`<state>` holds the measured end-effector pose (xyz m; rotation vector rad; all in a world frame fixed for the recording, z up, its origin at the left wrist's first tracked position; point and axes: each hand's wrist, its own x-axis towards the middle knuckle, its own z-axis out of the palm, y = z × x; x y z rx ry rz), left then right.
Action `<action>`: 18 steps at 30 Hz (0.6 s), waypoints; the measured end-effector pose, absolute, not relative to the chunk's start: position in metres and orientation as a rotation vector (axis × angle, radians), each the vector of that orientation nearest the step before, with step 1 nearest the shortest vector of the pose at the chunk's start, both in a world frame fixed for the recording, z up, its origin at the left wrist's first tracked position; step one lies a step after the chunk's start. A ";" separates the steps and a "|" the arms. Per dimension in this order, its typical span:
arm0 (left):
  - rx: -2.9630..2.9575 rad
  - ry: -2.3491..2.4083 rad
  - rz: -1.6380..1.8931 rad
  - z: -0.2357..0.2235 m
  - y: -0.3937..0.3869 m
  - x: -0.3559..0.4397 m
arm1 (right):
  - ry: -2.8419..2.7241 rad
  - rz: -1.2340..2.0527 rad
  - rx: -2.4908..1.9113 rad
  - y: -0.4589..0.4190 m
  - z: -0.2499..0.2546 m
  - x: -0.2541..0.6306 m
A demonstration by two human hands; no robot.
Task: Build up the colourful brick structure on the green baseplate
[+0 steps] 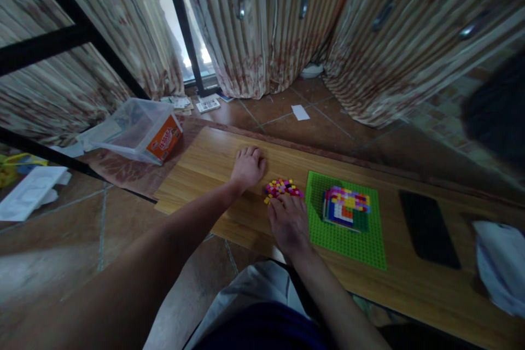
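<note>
My left hand (248,168) rests palm down on the wooden board, its fingers slightly bent and nothing seen in them. Just to the right of it lies a loose pile of small building bricks (283,186) in pink, red, yellow and dark colours. Over the near edge of this pile is my right hand (290,225), fingers stretched forward and touching the bricks; what lies under the palm is hidden. A green baseplate (348,251) sits right beside that hand. On it stands a multicoloured brick build (346,208) with pink, yellow, white, orange and blue parts.
A dark flat phone-like slab (429,228) and a whitish bag-like thing (500,265) lie farther right on the wooden tabletop (205,158). Left of the board, a clear plastic bin (135,131) with an orange label stands on the floor. Curtains hang behind.
</note>
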<state>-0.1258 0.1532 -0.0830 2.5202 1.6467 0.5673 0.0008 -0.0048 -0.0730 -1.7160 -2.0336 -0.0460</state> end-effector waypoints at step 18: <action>2.531 1.641 0.565 -0.080 0.155 -0.126 | -0.660 0.877 -1.510 -0.066 -0.037 0.068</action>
